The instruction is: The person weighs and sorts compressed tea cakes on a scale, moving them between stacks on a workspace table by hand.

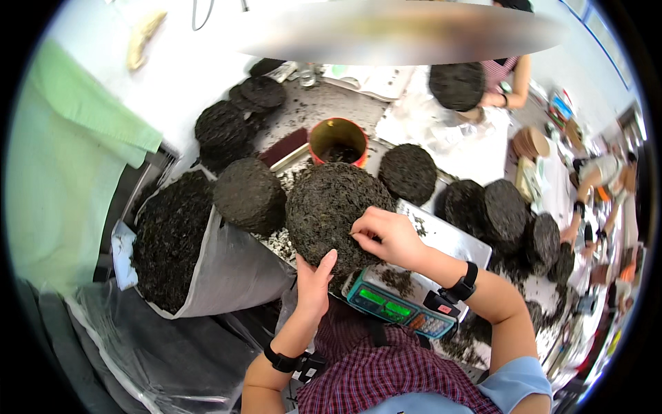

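My right hand pinches at the round pressed-leaf cake, just right of its middle; I can't tell what's in the pinch. My left hand is farther out, holding the cake's bottom edge. Past the cake stands a red tin.

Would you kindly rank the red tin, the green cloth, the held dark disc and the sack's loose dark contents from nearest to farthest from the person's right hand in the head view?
1. Held dark disc: touching the right hand.
2. Red tin: just beyond the disc.
3. Loose dark contents: in the sack, left.
4. Green cloth: far left.
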The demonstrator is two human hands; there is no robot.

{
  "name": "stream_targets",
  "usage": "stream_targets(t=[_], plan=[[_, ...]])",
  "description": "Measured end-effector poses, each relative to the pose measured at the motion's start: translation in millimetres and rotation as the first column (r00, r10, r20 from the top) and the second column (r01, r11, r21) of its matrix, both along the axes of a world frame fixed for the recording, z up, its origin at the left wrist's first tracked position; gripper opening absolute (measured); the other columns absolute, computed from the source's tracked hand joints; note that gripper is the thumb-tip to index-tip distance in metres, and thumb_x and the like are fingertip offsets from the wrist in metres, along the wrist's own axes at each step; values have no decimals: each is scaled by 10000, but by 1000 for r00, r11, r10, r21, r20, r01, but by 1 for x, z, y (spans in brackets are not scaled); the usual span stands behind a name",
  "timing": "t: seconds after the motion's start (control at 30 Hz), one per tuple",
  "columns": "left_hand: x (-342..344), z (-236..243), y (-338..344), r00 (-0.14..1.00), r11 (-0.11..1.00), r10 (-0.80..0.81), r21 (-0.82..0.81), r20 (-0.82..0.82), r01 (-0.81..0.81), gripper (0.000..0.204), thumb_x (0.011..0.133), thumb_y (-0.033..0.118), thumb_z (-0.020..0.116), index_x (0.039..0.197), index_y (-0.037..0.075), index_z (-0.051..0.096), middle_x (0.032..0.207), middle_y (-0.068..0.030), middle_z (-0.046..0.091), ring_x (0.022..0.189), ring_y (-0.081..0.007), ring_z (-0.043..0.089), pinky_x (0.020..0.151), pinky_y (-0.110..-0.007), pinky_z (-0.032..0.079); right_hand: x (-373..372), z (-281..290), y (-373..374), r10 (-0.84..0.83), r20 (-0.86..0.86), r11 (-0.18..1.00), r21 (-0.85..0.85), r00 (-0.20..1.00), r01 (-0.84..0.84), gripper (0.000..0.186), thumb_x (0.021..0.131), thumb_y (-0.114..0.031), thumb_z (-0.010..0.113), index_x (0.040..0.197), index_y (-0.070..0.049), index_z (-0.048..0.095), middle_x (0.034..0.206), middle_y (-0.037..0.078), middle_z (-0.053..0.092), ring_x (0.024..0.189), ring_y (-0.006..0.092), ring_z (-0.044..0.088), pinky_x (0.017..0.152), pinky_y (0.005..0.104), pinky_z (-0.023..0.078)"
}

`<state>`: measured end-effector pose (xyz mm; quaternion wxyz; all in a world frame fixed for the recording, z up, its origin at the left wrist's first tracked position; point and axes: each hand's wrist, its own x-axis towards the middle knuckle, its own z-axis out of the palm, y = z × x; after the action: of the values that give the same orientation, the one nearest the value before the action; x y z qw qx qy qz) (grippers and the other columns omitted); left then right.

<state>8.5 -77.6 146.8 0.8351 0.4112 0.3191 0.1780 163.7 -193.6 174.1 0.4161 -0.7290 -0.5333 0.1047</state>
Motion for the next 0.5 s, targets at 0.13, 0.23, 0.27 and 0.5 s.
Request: stream_targets(t=[0.13, 0.23, 0.27, 0.5], plan=[[2, -13, 34, 995, 996, 83, -20, -59, -84, 639, 860, 140, 661, 1371, 78, 283, 1309, -102, 452, 1181, -224, 494, 930, -383, 469, 40, -43, 53, -41, -871, 910, 169, 489, 378, 137, 892, -105, 615, 1005, -36, 578, 865, 8, 599, 715, 87, 576, 667, 235, 479], [3, -19, 47, 988, 993, 122, 14, -95, -121, 634, 867, 118, 643, 1384, 86, 277, 1315, -96, 442, 1181, -228, 495, 905, -395, 493, 101, -67, 93, -149, -976, 825, -33, 160, 564, 196, 911, -160, 600, 1054, -27, 579, 941, 46, 646, 753, 120, 613, 714, 262, 510], [6, -18, 49, 984, 992, 125, 42, -123, -121, 635, 867, 117, 642, 1385, 91, 277, 1320, -95, 439, 1181, -228, 495, 906, -392, 489, 125, -85, 98, -104, -995, 837, -86, 4, 540, 227, 917, -145, 576, 1097, -6, 561, 998, 81, 668, 825, 164, 638, 766, 287, 519], [20, -23, 33, 999, 996, -27, 91, 25, 25, 765, 841, 71, 672, 1430, 44, 184, 1412, -120, 342, 1284, -241, 385, 1068, -373, 315, 50, -22, 22, -46, -614, 999, -31, 788, 34, 565, 869, -257, 667, 1352, -43, 467, 1328, 124, 536, 1212, 267, 517, 1007, 369, 411]])
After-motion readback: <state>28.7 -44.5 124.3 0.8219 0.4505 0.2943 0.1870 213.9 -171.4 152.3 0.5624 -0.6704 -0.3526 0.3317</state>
